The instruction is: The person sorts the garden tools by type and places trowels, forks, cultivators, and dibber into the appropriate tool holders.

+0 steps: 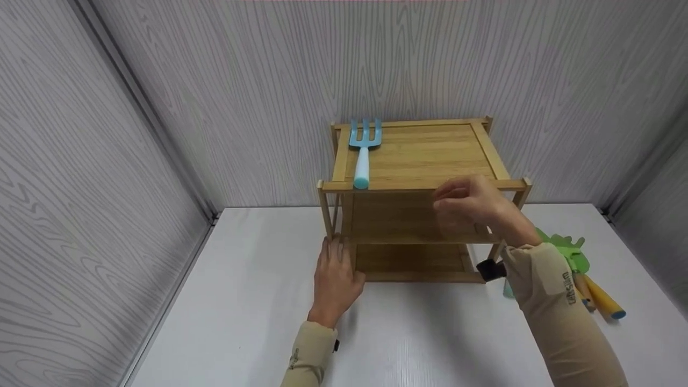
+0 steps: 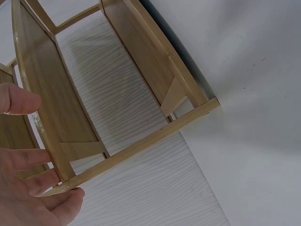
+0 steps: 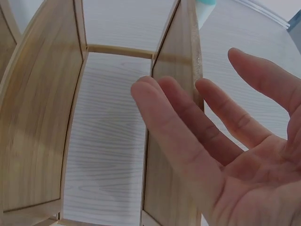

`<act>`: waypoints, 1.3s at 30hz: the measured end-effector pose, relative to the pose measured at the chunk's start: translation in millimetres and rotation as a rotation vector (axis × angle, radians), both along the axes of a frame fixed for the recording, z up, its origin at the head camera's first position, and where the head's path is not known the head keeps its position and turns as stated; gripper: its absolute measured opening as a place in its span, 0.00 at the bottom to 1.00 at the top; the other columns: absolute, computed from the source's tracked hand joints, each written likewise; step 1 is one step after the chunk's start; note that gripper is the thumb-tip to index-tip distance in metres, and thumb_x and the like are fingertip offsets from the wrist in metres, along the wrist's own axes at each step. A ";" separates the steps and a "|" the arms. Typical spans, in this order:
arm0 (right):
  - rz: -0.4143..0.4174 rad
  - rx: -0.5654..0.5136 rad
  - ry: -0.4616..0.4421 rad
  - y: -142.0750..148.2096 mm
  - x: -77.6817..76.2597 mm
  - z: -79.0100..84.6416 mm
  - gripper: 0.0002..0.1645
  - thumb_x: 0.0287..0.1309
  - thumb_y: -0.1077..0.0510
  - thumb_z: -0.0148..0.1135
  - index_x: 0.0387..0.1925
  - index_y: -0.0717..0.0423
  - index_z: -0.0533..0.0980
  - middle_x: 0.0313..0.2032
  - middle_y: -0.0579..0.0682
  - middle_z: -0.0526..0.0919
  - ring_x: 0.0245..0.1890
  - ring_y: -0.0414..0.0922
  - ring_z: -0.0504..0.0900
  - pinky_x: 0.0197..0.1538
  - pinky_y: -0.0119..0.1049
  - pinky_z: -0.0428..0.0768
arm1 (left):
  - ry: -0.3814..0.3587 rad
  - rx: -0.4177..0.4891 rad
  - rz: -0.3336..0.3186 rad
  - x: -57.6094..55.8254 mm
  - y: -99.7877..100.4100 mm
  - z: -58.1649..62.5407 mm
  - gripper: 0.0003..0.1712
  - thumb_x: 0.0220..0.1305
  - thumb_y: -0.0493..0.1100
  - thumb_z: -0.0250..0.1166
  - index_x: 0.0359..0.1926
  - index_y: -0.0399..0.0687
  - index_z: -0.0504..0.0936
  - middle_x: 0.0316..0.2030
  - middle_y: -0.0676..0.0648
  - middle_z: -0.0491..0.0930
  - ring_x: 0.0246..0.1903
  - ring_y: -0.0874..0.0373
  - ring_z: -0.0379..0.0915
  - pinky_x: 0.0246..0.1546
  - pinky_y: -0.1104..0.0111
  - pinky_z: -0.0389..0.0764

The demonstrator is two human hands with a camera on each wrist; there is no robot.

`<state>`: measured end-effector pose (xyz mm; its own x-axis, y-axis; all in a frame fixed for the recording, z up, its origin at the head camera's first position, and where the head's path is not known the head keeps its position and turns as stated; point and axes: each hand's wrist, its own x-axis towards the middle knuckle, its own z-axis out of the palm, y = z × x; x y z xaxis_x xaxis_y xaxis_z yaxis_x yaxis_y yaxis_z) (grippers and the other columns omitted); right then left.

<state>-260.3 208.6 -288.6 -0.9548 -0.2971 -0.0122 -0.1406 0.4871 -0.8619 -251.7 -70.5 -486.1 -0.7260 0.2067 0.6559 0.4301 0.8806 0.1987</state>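
Note:
A three-tier wooden shelf rack (image 1: 435, 156) stands at the back of the white table. On the left of its top board lies a blue toy garden fork (image 1: 362, 161), tines toward the wall. My left hand (image 1: 334, 279) rests at the rack's front left post, fingers stretched forward. In the left wrist view its fingertips (image 2: 70, 205) touch the corner where post and middle board meet, some on each side. Nothing is in my right hand (image 1: 473, 203), raised at the top board's front edge, right of the fork. The right wrist view shows its fingers (image 3: 174, 136) loosely bent and spread.
Right of the rack, partly behind my right forearm, lie a green toy garden tool head (image 1: 572, 252) and a yellow handle (image 1: 604, 298) with a blue end. Grey wood-grain panels (image 1: 258, 97) enclose the back and both sides of the white table (image 1: 242, 301).

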 end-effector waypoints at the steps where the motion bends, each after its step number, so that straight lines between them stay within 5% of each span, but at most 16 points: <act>1: 0.004 0.006 0.001 0.1 0.0 -0.3 0.20 0.66 0.61 0.62 0.55 0.71 0.77 0.48 0.65 0.84 0.37 0.46 0.87 0.39 0.36 0.86 | 0.005 -0.001 0.004 -0.1 -0.6 0.1 0.38 0.49 0.35 0.69 0.63 0.25 0.72 0.61 0.30 0.71 0.63 0.29 0.66 0.64 0.49 0.71; 8: 0.025 0.009 0.007 5.8 2.6 -6.2 0.20 0.66 0.62 0.62 0.55 0.72 0.77 0.43 0.61 0.85 0.32 0.43 0.83 0.35 0.35 0.84 | -0.001 -0.014 0.008 0.1 -1.9 2.7 0.37 0.52 0.37 0.68 0.63 0.25 0.72 0.62 0.30 0.70 0.64 0.30 0.66 0.65 0.49 0.70; 15: 0.098 0.107 0.098 15.1 7.1 -18.6 0.21 0.70 0.58 0.60 0.54 0.72 0.79 0.47 0.62 0.85 0.44 0.48 0.84 0.45 0.34 0.82 | 0.029 -0.006 -0.001 0.8 -1.2 -0.2 0.36 0.50 0.36 0.66 0.62 0.25 0.73 0.61 0.30 0.71 0.63 0.30 0.66 0.63 0.49 0.71; 26: 0.118 0.179 0.179 26.1 7.4 -35.4 0.19 0.70 0.60 0.59 0.53 0.74 0.79 0.48 0.66 0.84 0.46 0.54 0.83 0.46 0.40 0.83 | 0.061 0.010 -0.007 -0.3 -2.4 -2.2 0.36 0.48 0.35 0.67 0.61 0.25 0.73 0.59 0.31 0.72 0.61 0.30 0.69 0.62 0.49 0.73; 34: 0.061 0.135 0.054 37.9 11.3 -48.4 0.24 0.72 0.58 0.56 0.58 0.77 0.73 0.53 0.71 0.80 0.51 0.65 0.82 0.46 0.53 0.85 | 0.008 0.025 -0.010 1.0 -2.8 2.8 0.34 0.52 0.36 0.67 0.62 0.26 0.74 0.60 0.31 0.73 0.62 0.30 0.68 0.63 0.48 0.71; 39: 0.047 0.077 -0.011 44.1 16.5 -55.5 0.27 0.72 0.58 0.56 0.61 0.77 0.71 0.54 0.71 0.79 0.54 0.63 0.81 0.49 0.54 0.84 | 0.018 0.040 -0.019 -0.5 -3.9 1.6 0.34 0.52 0.35 0.69 0.61 0.27 0.75 0.61 0.31 0.74 0.63 0.31 0.67 0.64 0.48 0.70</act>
